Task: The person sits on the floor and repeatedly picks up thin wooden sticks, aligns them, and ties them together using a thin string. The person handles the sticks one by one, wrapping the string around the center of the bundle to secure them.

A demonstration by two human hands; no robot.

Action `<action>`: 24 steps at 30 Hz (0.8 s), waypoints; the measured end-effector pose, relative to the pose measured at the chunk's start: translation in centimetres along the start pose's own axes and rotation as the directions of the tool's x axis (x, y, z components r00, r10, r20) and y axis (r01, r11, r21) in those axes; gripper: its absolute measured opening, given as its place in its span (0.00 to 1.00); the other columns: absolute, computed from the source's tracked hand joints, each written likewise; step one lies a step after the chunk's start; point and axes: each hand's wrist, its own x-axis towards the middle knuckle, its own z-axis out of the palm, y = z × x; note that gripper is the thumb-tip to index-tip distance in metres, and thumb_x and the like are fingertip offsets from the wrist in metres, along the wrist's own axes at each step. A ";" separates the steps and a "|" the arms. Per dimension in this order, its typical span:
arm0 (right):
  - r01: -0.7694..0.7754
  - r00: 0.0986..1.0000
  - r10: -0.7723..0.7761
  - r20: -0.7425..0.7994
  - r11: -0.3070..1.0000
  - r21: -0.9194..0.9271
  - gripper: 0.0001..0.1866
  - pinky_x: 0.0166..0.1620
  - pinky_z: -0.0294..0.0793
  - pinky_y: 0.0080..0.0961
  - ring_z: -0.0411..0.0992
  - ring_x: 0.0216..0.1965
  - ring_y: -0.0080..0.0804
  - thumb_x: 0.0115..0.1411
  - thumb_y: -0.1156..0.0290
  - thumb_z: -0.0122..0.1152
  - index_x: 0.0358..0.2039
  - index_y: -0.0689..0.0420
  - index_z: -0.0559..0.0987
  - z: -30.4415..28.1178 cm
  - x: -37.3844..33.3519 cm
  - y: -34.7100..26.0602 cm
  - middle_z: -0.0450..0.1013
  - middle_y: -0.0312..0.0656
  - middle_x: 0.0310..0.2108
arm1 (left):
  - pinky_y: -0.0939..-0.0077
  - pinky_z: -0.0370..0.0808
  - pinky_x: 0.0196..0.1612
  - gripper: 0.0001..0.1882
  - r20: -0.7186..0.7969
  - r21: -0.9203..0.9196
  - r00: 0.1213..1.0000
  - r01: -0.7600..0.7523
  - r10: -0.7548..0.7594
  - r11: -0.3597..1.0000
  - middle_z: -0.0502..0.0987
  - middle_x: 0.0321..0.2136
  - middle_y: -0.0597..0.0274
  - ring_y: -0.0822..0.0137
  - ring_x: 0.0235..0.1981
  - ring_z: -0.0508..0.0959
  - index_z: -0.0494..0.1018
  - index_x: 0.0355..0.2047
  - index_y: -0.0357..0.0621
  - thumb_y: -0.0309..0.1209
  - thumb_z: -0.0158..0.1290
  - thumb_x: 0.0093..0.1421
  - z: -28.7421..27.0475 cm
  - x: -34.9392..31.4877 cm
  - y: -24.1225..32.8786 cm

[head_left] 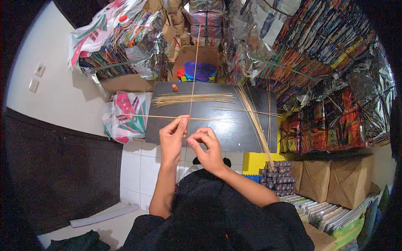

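Note:
My left hand (172,138) pinches two thin bamboo sticks where they cross. One long stick (195,67) points away from me over the table; the other stick (146,116) lies crosswise, reaching out to the left and right. Close by on the right, my right hand (208,151) has thumb and forefinger pressed together near the upright stick's lower end; what they hold is too fine to make out. Beyond the hands, a bundle of bamboo sticks (192,99) lies across the dark table (226,136). An orange thread spool (175,87) stands behind that bundle.
A second stick bundle (254,117) overhangs the table's right front edge. Stacks of folded plastic (318,46) rise at the back right. Brown paper packages (349,180) sit on the right. A printed white sheet (127,115) lies left of the table, a dark panel (58,171) beyond.

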 end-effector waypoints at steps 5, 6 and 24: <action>-0.294 0.945 0.328 -0.010 0.860 0.417 0.08 0.42 0.77 0.23 0.74 0.37 0.24 0.69 0.72 0.58 0.42 0.64 0.76 0.7 0.0 1.6 0.70 0.38 0.43 | 0.86 0.65 0.27 0.13 0.001 -0.030 0.999 -0.040 0.040 0.999 0.77 0.28 0.73 0.83 0.24 0.67 0.81 0.44 0.35 0.32 0.59 0.66 -0.1 0.1 -0.7; -0.351 0.923 0.384 0.017 0.824 0.445 0.08 0.41 0.77 0.23 0.74 0.36 0.23 0.69 0.71 0.56 0.43 0.64 0.76 0.6 0.1 1.7 0.71 0.38 0.43 | 0.86 0.65 0.26 0.13 -0.001 -0.035 1.000 -0.016 0.016 0.999 0.77 0.28 0.73 0.83 0.24 0.67 0.81 0.45 0.35 0.32 0.59 0.66 0.0 -0.1 -0.5; -0.450 0.807 0.584 0.088 0.510 0.733 0.08 0.33 0.69 0.19 0.71 0.32 0.17 0.70 0.66 0.57 0.43 0.55 0.77 -0.3 1.6 2.0 0.77 0.33 0.39 | 0.87 0.65 0.18 0.12 -0.067 -0.086 0.998 0.009 -0.014 0.996 0.75 0.27 0.73 0.85 0.23 0.67 0.81 0.44 0.37 0.33 0.57 0.68 2.2 -1.2 -1.7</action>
